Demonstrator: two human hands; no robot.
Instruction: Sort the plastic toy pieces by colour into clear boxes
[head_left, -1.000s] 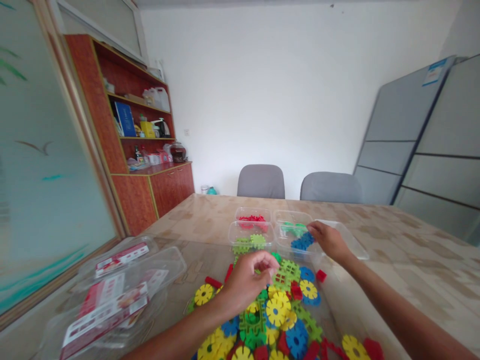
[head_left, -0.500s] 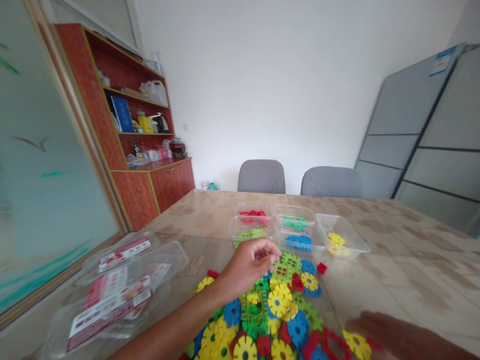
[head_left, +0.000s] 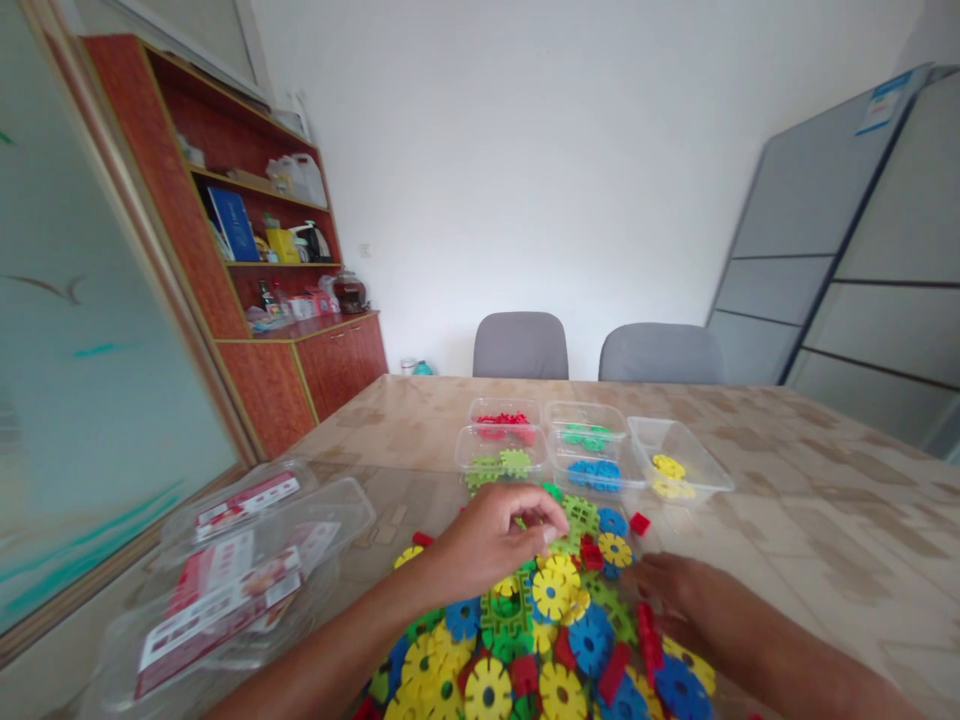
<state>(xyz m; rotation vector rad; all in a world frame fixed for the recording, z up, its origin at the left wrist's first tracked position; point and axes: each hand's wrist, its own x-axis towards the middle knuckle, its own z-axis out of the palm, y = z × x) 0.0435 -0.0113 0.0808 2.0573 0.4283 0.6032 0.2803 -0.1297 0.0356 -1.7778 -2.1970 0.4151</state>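
The loose pile of plastic pieces consists of notched yellow discs and blue discs, lime-green lattice squares and red blocks, overlapping at mixed angles, with one red cube apart at the right edge. Beyond it stand five clear, open tubs, upright, each containing pieces of one colour: red, green, lime, blue and yellow.

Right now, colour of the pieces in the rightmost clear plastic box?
Yellow round plastic pieces, best seen in the head view.
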